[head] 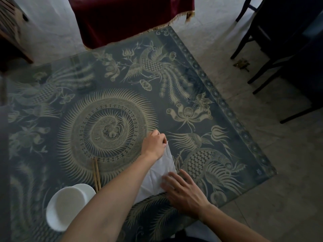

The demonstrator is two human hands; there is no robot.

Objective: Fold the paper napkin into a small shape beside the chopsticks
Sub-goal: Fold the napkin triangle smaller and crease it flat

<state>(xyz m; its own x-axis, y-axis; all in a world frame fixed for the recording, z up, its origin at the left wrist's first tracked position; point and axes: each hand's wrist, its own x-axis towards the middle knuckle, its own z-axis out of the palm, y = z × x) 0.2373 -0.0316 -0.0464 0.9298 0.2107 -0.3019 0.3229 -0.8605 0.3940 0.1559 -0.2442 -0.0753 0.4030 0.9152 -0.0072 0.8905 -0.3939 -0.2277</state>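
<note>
A white paper napkin (158, 173) lies on the patterned table, creased and partly folded, its far tip pointing away from me. My left hand (153, 144) pinches that far tip. My right hand (183, 191) lies flat with fingers spread on the napkin's near right edge, pressing it down. My left forearm crosses over the napkin's left part and hides it. A pair of wooden chopsticks (96, 173) lies to the left of the napkin, their near ends running behind a white bowl.
A white bowl (67, 206) stands at the near left, touching my left forearm. The table (201, 81) has a glass top over dark cloth with phoenix patterns; its right edge runs diagonally. Dark chairs (272, 49) stand on the floor at right, a maroon-draped table (129, 18) beyond.
</note>
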